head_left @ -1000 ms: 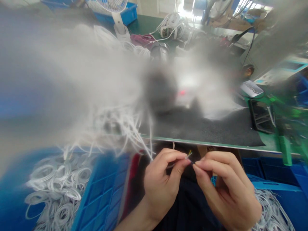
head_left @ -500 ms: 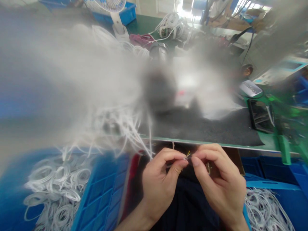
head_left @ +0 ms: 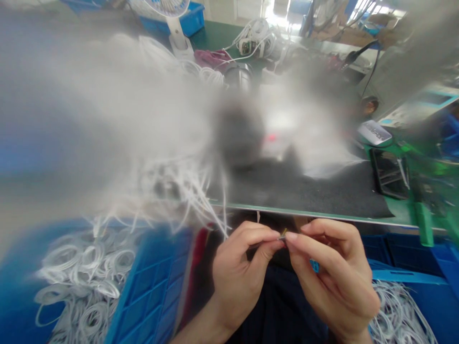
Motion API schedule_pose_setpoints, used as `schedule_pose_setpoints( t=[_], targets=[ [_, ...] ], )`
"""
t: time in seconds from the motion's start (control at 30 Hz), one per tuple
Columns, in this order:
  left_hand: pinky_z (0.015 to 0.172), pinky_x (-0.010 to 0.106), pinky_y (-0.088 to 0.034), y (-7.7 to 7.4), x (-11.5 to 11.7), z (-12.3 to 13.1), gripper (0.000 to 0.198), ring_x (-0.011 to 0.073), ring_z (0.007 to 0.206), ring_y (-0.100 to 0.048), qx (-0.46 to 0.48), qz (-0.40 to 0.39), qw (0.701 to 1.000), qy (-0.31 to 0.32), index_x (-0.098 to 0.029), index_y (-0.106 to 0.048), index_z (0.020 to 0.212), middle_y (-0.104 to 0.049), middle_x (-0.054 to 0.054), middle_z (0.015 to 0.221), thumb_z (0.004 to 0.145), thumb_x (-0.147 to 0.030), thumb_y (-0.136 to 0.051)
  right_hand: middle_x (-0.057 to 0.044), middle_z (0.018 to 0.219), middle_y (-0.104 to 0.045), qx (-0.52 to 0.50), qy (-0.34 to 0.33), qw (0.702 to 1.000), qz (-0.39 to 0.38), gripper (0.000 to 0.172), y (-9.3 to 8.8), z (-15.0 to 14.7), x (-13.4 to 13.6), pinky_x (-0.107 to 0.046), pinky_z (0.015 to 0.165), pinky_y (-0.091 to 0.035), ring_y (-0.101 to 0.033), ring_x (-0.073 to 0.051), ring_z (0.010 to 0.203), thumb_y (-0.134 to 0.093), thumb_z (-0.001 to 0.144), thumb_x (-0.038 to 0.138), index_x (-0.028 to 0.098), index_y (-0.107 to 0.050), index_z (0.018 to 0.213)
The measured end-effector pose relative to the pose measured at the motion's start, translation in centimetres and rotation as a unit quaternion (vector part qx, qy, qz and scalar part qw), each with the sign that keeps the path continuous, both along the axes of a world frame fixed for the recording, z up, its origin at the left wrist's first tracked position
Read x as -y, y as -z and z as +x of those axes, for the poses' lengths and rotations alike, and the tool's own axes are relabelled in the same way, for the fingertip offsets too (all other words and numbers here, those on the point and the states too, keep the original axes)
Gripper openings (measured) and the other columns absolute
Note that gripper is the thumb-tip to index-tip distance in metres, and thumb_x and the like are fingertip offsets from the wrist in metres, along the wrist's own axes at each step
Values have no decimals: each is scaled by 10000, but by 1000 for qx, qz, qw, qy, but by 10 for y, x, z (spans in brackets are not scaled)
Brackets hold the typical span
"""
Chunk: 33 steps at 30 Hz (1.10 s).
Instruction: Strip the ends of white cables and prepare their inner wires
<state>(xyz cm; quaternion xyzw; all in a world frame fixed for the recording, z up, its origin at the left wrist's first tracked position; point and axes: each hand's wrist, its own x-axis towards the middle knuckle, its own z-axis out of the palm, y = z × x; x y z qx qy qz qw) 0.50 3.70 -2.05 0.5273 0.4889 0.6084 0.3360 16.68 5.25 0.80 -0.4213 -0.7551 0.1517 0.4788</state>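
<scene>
My left hand (head_left: 242, 272) pinches a thin wire end (head_left: 282, 236) between thumb and forefinger, in front of the table edge. A short yellow strand and a greyish tip show at the pinch. My right hand (head_left: 333, 272) meets it from the right, thumb and forefinger closed on the same wire end, with its other fingers curled and raised. The fingertips of both hands nearly touch. Most of the wire is hidden behind my fingers.
A blue crate (head_left: 150, 286) at left holds coiled white cables (head_left: 89, 272); another blue bin (head_left: 426, 296) at right holds more cables (head_left: 398, 310). White cable ends (head_left: 201, 191) hang over the table edge. A black mat (head_left: 333, 196) and a phone-like device (head_left: 389, 172) lie on the table. Much of the middle is blurred.
My right hand has turned and shifted slightly right, its fingers lifting apart, while its thumb and forefinger come closer to the left fingertips. My left hand has barely moved.
</scene>
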Motion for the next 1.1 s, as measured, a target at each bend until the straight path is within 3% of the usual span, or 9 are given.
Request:
schedule_pose_setpoints(
  t=[0.27,0.43,0.6,0.77,0.93,1.1],
  targets=[
    [788,206,-619,3,3,-1,209,117,871,-759,11,-6,1000,1,-242,-783,1043,-778,-24,963,952,-56,-806,-54,1138,-656,-37,-9,999,-37,369,1,-2,0,-266,774,-576,-681,-152,971,-757,896,-66,198,-782,1153],
    [776,209,-616,3,2,-1,190,124,876,-754,29,-11,999,12,-243,-781,1023,-772,-20,955,963,-62,-792,-39,1078,-693,-57,-41,989,-130,228,-2,-2,-3,-277,786,-561,-699,-168,965,-754,958,42,225,-734,1092],
    [777,211,-610,4,4,-2,179,125,874,-744,60,-26,997,27,-245,-774,1019,-763,-17,956,978,-71,-773,9,945,-682,-136,-64,942,-301,90,-7,-5,-2,-253,713,-521,-658,-143,829,-713,1042,193,258,-689,986],
    [765,215,-596,5,4,-4,174,128,862,-730,76,-34,996,43,-243,-775,1025,-756,-14,943,976,-76,-776,42,784,-614,-203,-80,884,-413,151,-9,-6,-4,-218,618,-458,-546,-109,680,-715,1058,330,244,-704,934],
    [777,210,-581,4,3,-4,161,127,867,-712,92,-50,993,52,-247,-767,1009,-738,-18,937,982,-88,-774,34,802,-620,-206,-84,885,-408,154,-8,-7,-4,-227,660,-458,-555,-118,721,-719,1055,312,241,-727,919],
    [770,186,-556,0,6,1,101,111,832,-675,139,-121,981,58,-241,-737,959,-706,-26,905,1035,-174,-733,12,866,-650,-215,-69,897,-381,149,-4,-11,2,-260,691,-472,-591,-144,768,-707,1059,296,240,-709,920]
  ],
)
